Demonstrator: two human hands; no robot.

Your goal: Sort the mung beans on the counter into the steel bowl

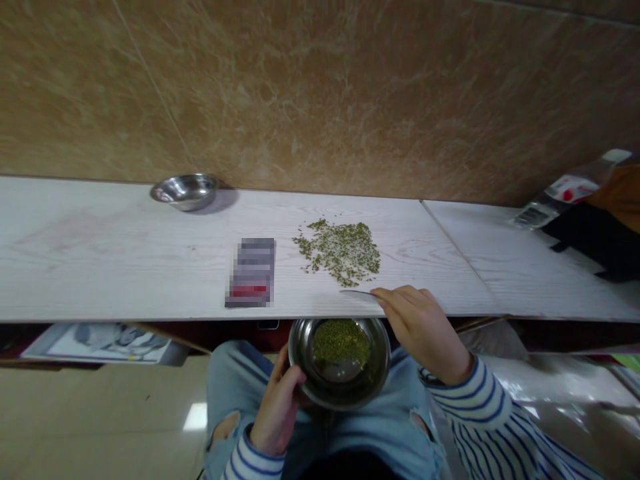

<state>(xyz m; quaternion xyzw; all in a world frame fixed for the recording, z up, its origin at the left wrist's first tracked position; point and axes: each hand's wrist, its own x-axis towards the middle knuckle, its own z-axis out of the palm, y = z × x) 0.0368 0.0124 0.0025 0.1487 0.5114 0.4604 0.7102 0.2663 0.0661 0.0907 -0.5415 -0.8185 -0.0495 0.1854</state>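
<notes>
Scattered green granules [357, 250] lie beyond left hand [280, 405] gripping bowl [345, 395], right hand [424, 328] pinching utensil [361, 293].

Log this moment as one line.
left hand: gripping metal bowl; right hand: holding thin object; green bits: in bowl, scattered on counter

The left hand [280, 403] and the right hand [425, 327] are both bare. The left sleeve [254, 461] and right sleeve [493, 413] are white with navy-blue stripes — curving around the wrist, then changing direction farther up on the right one. The jeans [240, 373] are faded light blue, with frayed rips at the left and right knees. A black patch [345, 467] at the near edge — perhaps clothing — is too dark to make out.
</notes>
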